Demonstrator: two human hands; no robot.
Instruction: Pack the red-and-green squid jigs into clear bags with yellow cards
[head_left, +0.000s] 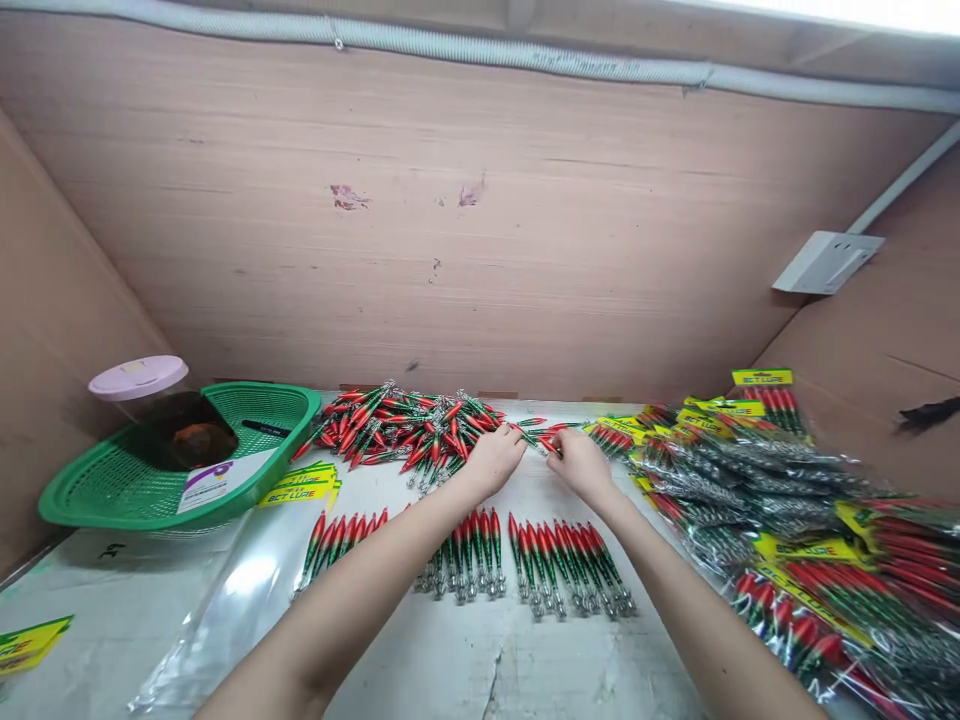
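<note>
From where I stand, both hands meet over the far part of the table (450, 670), near the back wall (450, 280). The right hand (583, 462) seems to pinch a red-and-green lure (550, 441) between thumb and fingers, while the left hand (496, 460) has curled fingers close by; whether those grip anything, I can't tell. That lure lies between the two hands, just right of a tangled pile (375, 430) of the same kind. Nearer the person, more lures stand in neat rows (574, 560), red ends pointing away, partly hidden by the left forearm. To the right, packed bags (750, 490) with yellow headers heap up under a white box (829, 262) on the wall. Over on the left, a green basket (67, 500) holds a pink-lidded tub (139, 377) and a black pen (266, 429), with clear bags (232, 600) beside it.
</note>
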